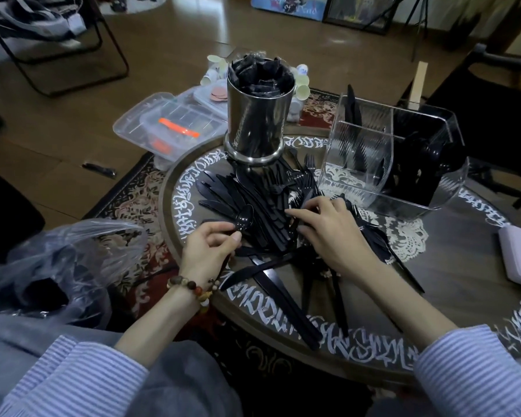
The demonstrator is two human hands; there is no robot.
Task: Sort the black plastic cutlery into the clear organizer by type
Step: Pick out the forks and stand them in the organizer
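The cutlery pile (pixel 268 212) lies on the round table (pixel 451 284), just in front of the steel canister (pixel 256 121). The left hand (pixel 211 248) pinches a spoon (pixel 244 219) at the pile's near-left edge. The right hand (pixel 328 233) rests on the pile with fingers curled among the pieces; what it grasps, I cannot tell. The organizer (pixel 373 152) stands right of the canister, black pieces upright in its compartments.
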